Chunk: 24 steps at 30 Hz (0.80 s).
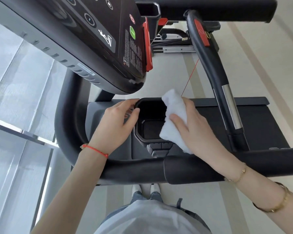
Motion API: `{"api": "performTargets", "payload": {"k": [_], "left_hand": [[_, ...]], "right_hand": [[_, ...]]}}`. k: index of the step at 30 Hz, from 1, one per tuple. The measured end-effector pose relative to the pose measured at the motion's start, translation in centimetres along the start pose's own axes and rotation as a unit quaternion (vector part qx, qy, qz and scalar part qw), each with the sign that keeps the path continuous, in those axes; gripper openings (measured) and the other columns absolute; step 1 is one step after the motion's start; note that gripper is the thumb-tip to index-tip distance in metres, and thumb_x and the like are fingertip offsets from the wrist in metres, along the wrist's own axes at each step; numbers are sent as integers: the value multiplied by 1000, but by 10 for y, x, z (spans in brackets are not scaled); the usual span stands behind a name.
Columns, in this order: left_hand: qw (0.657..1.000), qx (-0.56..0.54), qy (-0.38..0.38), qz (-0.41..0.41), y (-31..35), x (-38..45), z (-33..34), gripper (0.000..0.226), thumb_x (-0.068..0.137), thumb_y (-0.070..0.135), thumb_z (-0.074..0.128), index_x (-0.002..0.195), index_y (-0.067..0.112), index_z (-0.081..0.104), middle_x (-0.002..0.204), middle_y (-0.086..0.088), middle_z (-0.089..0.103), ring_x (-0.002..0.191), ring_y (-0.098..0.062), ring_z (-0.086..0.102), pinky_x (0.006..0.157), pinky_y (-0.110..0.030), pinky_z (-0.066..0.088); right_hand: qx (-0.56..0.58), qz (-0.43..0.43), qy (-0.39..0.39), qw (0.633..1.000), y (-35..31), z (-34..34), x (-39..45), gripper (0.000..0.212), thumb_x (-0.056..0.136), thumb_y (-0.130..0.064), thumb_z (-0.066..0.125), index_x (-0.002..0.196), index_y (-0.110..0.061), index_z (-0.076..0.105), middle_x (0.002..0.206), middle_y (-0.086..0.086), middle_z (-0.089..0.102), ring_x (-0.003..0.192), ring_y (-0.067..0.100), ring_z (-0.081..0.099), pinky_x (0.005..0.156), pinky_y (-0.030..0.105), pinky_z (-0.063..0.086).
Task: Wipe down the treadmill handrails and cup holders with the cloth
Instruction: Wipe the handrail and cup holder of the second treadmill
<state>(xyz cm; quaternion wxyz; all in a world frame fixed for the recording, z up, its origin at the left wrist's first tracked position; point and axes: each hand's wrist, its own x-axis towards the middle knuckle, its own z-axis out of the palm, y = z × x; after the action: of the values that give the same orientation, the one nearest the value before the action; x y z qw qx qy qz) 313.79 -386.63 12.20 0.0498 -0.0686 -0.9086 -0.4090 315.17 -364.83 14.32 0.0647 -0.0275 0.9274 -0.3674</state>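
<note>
With the left hand (116, 123) spread, bracing the cup holder (150, 122) rim, the right hand (191, 125) pinching the cloth (173, 115) should press it down inside, sweeping walls and floor.

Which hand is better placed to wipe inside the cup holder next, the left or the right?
Probably the right hand: it already holds the white cloth at the cup holder rim. The left hand holds no cloth and only rests on the opposite rim.

Right hand (194, 125) presses white cloth (173, 114) on cup holder (139, 137) rim; left hand (116, 122) steadies.
</note>
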Motion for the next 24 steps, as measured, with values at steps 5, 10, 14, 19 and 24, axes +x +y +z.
{"api": "performTargets", "payload": {"k": [5, 10, 14, 19, 24], "left_hand": [[1000, 2, 9, -1, 1, 0, 2, 31, 97, 21, 55, 127, 16, 62, 99, 9, 65, 86, 12, 58, 77, 3, 36], [1000, 15, 13, 2, 0, 0, 4, 32, 97, 21, 55, 128, 17, 62, 101, 9, 65, 85, 18, 57, 78, 5, 33], [1000, 19, 17, 1, 0, 0, 4, 32, 97, 21, 55, 128, 17, 62, 101, 8, 66, 85, 20, 56, 77, 5, 34], [999, 20, 25, 8, 2, -1, 4, 32, 97, 20, 55, 128, 18, 62, 98, 13, 63, 85, 18, 57, 78, 5, 33], [999, 20, 33, 14, 1, -1, 5, 30, 97, 18, 57, 127, 18, 63, 94, 32, 53, 87, 24, 54, 75, 6, 34]], "right_hand": [[-57, -9, -40, 998, -3, -3, 41, 34, 100, -40, 43, 126, -18, 37, 90, -7, 48, 82, 14, 53, 57, 21, 32], [-85, -51, -69, 993, 1, -6, 47, 37, 98, -39, 48, 129, -22, 37, 108, -1, 51, 94, 22, 52, 63, 28, 34], [-81, -54, -76, 992, 8, -3, 32, 49, 98, -40, 47, 140, -28, 25, 129, 2, 42, 98, 23, 49, 72, 34, 33], [-201, -149, -106, 962, -16, -10, 78, 36, 96, -44, 50, 121, -18, 48, 101, 2, 59, 91, 28, 56, 73, 39, 40], [-174, -207, -78, 959, 2, -8, 58, 41, 98, -37, 48, 137, -27, 41, 130, -6, 46, 106, 21, 50, 80, 36, 41]]}}
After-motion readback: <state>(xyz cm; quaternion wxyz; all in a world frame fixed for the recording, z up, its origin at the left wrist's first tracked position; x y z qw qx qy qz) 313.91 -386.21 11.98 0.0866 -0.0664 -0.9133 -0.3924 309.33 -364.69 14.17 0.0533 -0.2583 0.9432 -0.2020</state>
